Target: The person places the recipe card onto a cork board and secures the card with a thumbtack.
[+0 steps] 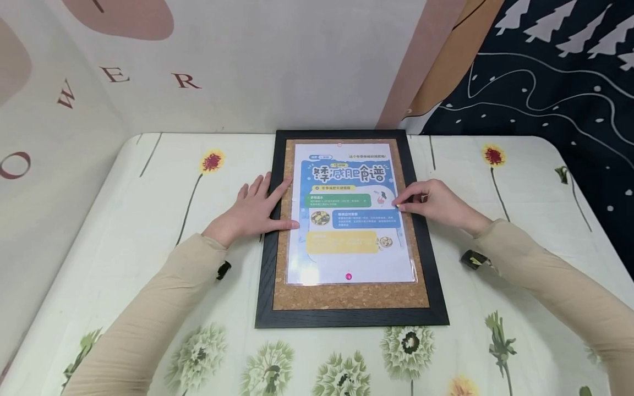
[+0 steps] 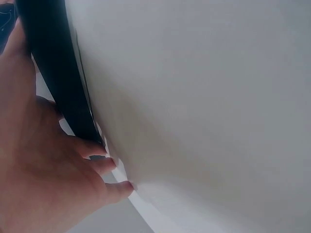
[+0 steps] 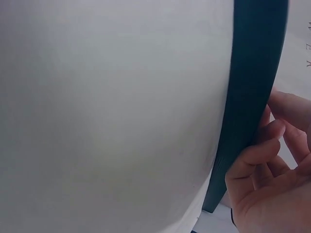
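Note:
A black-framed cork board (image 1: 346,298) lies on the table with a printed, glossy sheet (image 1: 327,269) on it. One pink push pin (image 1: 349,276) sits at the sheet's bottom middle and another pin (image 1: 339,145) at its top edge. My left hand (image 1: 250,206) rests spread over the frame's left side, thumb and index finger reaching onto the board by the sheet's left edge. At the sheet's right edge my right hand (image 1: 436,204) pinches a tiny yellowish push pin (image 1: 398,205) between thumb and index finger, mostly hidden by the fingertips. Both wrist views show the hands beside the dark frame (image 2: 53,58).
The board's far edge is close to a pale wall (image 1: 277,71) with printed letters. A floral cloth (image 1: 218,308) covers the table. A dark curtain with white trees (image 1: 555,82) hangs at the right. Each sleeve has a dark wrist device (image 1: 474,259) under it.

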Motion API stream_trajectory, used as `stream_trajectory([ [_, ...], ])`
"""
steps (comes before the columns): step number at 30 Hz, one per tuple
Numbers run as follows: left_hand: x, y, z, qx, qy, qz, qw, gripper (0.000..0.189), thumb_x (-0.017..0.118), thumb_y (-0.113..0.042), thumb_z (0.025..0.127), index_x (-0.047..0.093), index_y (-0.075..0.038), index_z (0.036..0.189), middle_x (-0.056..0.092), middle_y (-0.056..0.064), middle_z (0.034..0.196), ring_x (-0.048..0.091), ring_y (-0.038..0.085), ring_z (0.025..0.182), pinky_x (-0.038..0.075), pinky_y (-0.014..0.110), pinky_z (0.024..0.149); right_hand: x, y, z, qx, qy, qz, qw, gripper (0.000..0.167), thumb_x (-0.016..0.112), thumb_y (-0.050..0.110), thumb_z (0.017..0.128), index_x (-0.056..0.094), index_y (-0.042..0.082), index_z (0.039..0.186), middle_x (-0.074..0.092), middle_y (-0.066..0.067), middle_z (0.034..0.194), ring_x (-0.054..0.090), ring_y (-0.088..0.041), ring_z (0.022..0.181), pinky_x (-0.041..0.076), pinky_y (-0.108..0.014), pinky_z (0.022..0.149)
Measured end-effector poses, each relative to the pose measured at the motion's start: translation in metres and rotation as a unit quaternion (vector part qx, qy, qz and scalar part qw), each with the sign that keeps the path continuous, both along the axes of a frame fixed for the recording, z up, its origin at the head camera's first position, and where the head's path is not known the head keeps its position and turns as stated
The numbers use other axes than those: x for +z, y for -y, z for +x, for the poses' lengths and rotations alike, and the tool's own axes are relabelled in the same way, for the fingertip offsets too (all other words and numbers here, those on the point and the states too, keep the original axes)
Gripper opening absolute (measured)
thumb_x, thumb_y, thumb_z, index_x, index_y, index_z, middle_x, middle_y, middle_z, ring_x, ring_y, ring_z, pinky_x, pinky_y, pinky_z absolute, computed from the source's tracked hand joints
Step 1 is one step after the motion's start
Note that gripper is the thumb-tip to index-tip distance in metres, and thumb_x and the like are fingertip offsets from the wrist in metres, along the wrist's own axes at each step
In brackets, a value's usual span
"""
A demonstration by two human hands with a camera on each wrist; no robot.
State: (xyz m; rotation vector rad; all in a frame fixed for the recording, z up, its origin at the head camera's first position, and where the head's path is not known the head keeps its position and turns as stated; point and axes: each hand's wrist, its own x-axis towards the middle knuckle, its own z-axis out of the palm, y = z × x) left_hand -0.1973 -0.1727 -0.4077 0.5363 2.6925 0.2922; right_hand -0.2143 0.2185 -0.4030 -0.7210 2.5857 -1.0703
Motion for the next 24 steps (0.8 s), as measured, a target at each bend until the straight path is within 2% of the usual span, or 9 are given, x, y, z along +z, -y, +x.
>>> stream_trajectory([
  [7,0.0007,0.0002,-0.0007,0.002,0.001,0.005,1.0,0.103,0.056,-0.067,0.085,0.0,-0.019,0.157,-0.005,0.03,0.156,-0.004,0.047,0.142,0.0,0.064,0.109,-0.0001,0.0017,-0.0014,-0.001,-0.001,0.003,1.0,0.015,0.071,-0.004,0.085,0.075,0.002,0.098,0.068,-0.008,0.093,0.05,-0.022,0.073,0.038,-0.024,0.06],
  [15,0.0002,0.0009,0.0,0.003,0.002,0.004,1.0,0.103,0.057,-0.066,0.085,0.0,-0.019,0.157,-0.005,0.03,0.156,-0.004,0.046,0.142,0.001,0.063,0.109,-0.0012,0.0018,-0.0023,-0.021,0.048,-0.017,0.9985,0.014,0.069,-0.002,0.087,0.076,-0.001,0.099,0.071,-0.013,0.099,0.061,-0.022,0.089,0.046,-0.019,0.071],
  [20,-0.0007,0.0007,0.0003,0.0,-0.001,0.005,1.0,0.103,0.058,-0.066,0.085,0.001,-0.019,0.157,-0.004,0.03,0.156,-0.003,0.047,0.142,0.001,0.064,0.109,-0.0013,0.0004,-0.0011,-0.032,0.058,-0.019,0.9976,0.013,0.067,0.001,0.089,0.075,-0.001,0.1,0.071,-0.013,0.1,0.057,-0.021,0.08,0.044,-0.02,0.065],
  [24,-0.0005,0.0007,0.0002,-0.003,-0.003,0.004,1.0,0.103,0.057,-0.066,0.085,0.001,-0.019,0.157,-0.004,0.03,0.156,-0.003,0.047,0.142,0.002,0.064,0.108,0.0007,0.0007,0.0001,-0.033,0.056,-0.019,0.9977,0.013,0.065,0.002,0.091,0.075,0.001,0.1,0.07,-0.012,0.099,0.053,-0.022,0.078,0.041,-0.023,0.064],
])
